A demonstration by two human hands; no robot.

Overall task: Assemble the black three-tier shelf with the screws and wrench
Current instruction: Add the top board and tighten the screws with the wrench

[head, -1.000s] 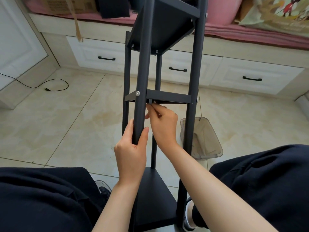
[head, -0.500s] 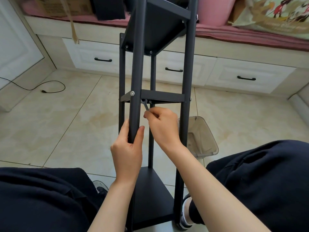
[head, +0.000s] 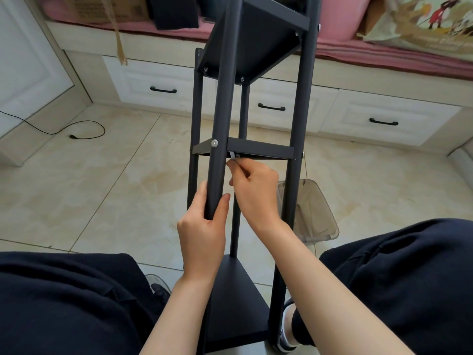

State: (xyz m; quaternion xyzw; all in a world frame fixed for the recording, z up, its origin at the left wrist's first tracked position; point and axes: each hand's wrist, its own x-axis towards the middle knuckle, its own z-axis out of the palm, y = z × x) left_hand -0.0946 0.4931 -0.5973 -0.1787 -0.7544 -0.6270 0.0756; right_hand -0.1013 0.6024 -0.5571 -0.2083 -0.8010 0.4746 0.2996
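Note:
The black three-tier shelf (head: 302, 103) lies tilted between my knees, its far end toward the bed. My left hand (head: 203, 231) grips the near left post (head: 221, 124) below the middle tier (head: 259, 149). My right hand (head: 254, 193) pinches a small silver wrench (head: 233, 155), whose tip sits at a screw under the middle tier's front rail. A silver screw head (head: 214, 143) shows on the post at that tier. Two more screws (head: 242, 79) show under the upper tier. The lowest tier (head: 235, 303) lies between my forearms.
A clear plastic container (head: 311, 211) lies on the tiled floor right of the shelf. A black cable (head: 84, 130) trails at the left. White drawers (head: 384, 119) under a pink-covered bed stand behind. My dark-trousered legs (head: 64, 303) flank the shelf.
My right hand has shifted slightly and swung the wrench at the screw under the middle tier. My left hand keeps its grip on the post. The view moved a little.

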